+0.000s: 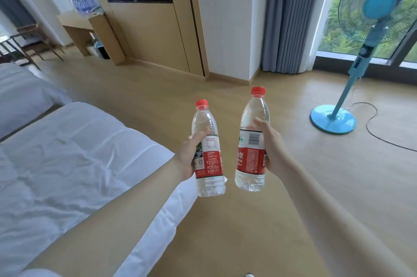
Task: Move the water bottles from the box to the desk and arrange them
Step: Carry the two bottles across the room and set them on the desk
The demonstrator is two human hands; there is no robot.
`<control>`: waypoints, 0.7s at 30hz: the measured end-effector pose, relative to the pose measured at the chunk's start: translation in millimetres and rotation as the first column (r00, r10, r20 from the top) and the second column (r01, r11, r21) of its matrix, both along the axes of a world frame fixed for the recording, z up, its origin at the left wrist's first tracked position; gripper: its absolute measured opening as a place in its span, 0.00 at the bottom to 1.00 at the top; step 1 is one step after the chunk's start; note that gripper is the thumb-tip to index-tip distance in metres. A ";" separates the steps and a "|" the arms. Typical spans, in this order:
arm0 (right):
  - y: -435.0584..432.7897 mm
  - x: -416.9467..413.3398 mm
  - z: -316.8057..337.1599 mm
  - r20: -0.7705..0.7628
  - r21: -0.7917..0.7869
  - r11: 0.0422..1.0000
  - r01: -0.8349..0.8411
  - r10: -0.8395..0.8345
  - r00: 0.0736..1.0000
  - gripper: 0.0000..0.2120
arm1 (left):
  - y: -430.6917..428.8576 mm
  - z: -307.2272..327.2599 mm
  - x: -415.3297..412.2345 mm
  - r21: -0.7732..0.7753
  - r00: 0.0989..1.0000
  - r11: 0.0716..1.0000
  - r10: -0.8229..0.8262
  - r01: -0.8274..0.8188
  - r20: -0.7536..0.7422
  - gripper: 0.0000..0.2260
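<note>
The left hand (189, 156) gripped the left water bottle (209, 159) and the right hand (274, 148) gripped the right water bottle (251, 148), both upright over the floor (225, 236), well apart from the far worktop (72, 18). Carried close together, they might knock and slip.

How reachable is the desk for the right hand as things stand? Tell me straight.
Probably not from here. The desk stands far off across open floor, well beyond the right hand, which grips a water bottle. Nothing seems to block the walk there.
</note>
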State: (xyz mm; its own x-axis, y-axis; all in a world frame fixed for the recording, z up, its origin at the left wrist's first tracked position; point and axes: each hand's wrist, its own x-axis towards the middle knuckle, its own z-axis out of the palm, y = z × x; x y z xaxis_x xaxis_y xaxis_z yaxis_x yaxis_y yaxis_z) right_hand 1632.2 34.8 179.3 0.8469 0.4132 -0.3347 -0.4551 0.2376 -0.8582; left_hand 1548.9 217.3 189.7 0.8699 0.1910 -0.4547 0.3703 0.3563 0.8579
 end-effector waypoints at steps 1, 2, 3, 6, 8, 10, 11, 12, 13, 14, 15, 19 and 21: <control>-2.4 8.1 -1.6 -0.015 0.008 1.000 0.004 -0.003 1.000 0.21 | -0.4 -0.1 9.5 0.005 1.000 1.000 -0.001 0.001 -0.002 0.28; -4.6 16.1 -3.7 -0.027 0.012 1.000 0.007 -0.007 1.000 0.21 | -0.3 -0.7 18.6 0.004 1.000 1.000 -0.001 0.001 -0.004 0.29; -6.2 24.2 -6.1 -0.035 0.014 1.000 0.009 -0.008 0.999 0.20 | 0.1 -1.6 27.9 0.000 1.000 1.000 0.003 -0.003 -0.007 0.31; -7.6 48.7 -15.2 -0.044 -0.002 1.000 0.001 -0.001 0.999 0.19 | 3.2 -8.1 54.6 -0.021 1.000 1.000 0.022 -0.022 -0.015 0.36; -4.9 65.8 -19.4 -0.042 -0.006 1.000 -0.001 0.001 0.999 0.18 | 6.5 -14.3 72.2 -0.051 0.999 0.998 0.035 -0.036 -0.026 0.37; 1.9 84.8 -21.0 -0.034 -0.028 1.000 -0.008 0.007 0.999 0.18 | 10.9 -20.4 92.3 -0.087 0.999 0.995 0.042 -0.044 -0.030 0.38; 6.6 95.2 -21.1 -0.028 -0.044 0.999 -0.013 0.012 1.000 0.18 | 13.9 -23.3 104.1 -0.103 0.999 0.994 0.039 -0.041 -0.027 0.38; 12.1 106.5 -20.9 -0.020 -0.061 0.998 -0.017 0.016 1.000 0.18 | 17.4 -25.6 116.3 -0.122 0.999 0.992 0.031 -0.033 -0.024 0.38; 18.9 119.2 -20.4 -0.009 -0.081 0.996 -0.021 0.021 1.000 0.18 | 21.1 -27.1 129.4 -0.141 0.999 0.990 0.021 -0.025 -0.024 0.38; 26.7 133.0 -18.8 0.002 -0.104 0.994 -0.023 0.024 1.000 0.18 | 25.7 -27.9 143.1 -0.154 1.000 0.988 0.017 -0.020 -0.022 0.39; 35.2 147.3 -16.5 0.012 -0.127 0.992 -0.024 0.026 1.000 0.18 | 30.9 -28.4 157.4 -0.159 1.000 0.987 0.017 -0.019 -0.014 0.39; 72.1 208.6 -5.3 0.079 -0.204 0.978 -0.044 0.061 0.995 0.25 | 61.3 -26.4 220.9 -0.182 1.000 0.983 0.011 -0.006 0.026 0.39; 90.6 240.1 -1.7 0.124 -0.260 0.964 -0.057 0.092 0.988 0.32 | 79.3 -26.4 251.8 -0.207 0.999 0.978 0.020 -0.014 0.025 0.36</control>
